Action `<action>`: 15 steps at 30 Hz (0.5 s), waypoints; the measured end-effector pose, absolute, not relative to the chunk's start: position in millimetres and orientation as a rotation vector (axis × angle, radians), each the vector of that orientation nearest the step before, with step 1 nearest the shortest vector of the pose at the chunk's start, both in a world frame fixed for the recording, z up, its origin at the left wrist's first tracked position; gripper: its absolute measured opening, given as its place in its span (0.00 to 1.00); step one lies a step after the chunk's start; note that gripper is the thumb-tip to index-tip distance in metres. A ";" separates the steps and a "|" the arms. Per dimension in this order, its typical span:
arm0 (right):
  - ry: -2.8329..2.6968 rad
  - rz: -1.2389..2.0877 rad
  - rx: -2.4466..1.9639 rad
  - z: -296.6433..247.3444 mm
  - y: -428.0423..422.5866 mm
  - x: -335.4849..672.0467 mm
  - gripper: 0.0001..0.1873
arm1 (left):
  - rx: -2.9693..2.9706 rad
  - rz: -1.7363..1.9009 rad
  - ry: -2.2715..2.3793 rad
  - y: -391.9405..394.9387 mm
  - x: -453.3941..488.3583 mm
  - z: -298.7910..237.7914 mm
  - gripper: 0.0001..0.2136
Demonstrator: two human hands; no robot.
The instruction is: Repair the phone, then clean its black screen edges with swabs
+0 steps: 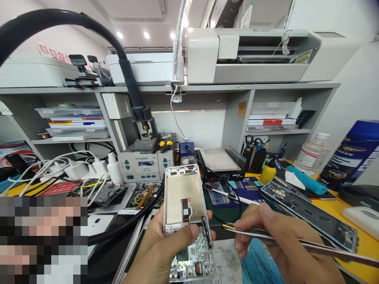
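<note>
My left hand [160, 246] is wrapped round an opened smartphone [174, 199], its thumb lying across the inside. The phone stands tilted up toward me. A pale gold plate fills its upper half, with a short black flex cable on it, and bare metal framework shows below. To the right, my right hand [281, 232] is closed on metal tweezers [314, 245]. Their tips point left toward the phone without touching it. Something small and gold-coloured shows at the tips; I cannot tell whether it is a separate part.
Another phone frame [310, 217] lies at the right by a yellow bottle [268, 171]. A soldering station [142, 165] and a flat heating plate [222, 159] stand behind. A thick black hose [130, 225] crosses at left. The lower left corner is pixelated.
</note>
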State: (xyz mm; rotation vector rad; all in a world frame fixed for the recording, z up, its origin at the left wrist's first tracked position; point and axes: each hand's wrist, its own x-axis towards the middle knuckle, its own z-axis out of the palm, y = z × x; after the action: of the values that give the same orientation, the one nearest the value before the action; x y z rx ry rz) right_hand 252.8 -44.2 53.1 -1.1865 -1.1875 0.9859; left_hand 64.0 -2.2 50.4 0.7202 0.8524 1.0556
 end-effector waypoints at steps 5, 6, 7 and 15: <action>-1.259 0.918 -1.169 47.0 -39.8 258.7 0.29 | 0.733 1.092 0.877 -1.2 63.7 41.1 0.37; -1.303 0.867 -1.175 45.5 -38.8 259.5 0.30 | 0.751 1.093 0.885 -1.0 63.3 39.0 0.37; -1.344 0.809 -1.182 44.2 -38.1 260.1 0.32 | 0.774 1.099 0.895 -0.9 63.1 37.0 0.37; -1.617 0.515 -1.437 39.7 -37.3 250.7 0.18 | 0.904 1.227 1.021 -6.3 69.1 33.2 0.34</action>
State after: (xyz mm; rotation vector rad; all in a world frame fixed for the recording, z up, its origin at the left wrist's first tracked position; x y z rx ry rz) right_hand 250.7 -37.3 39.7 -1.4369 -1.6171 0.5151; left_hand 69.1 -6.3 33.2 0.9044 1.0205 1.2271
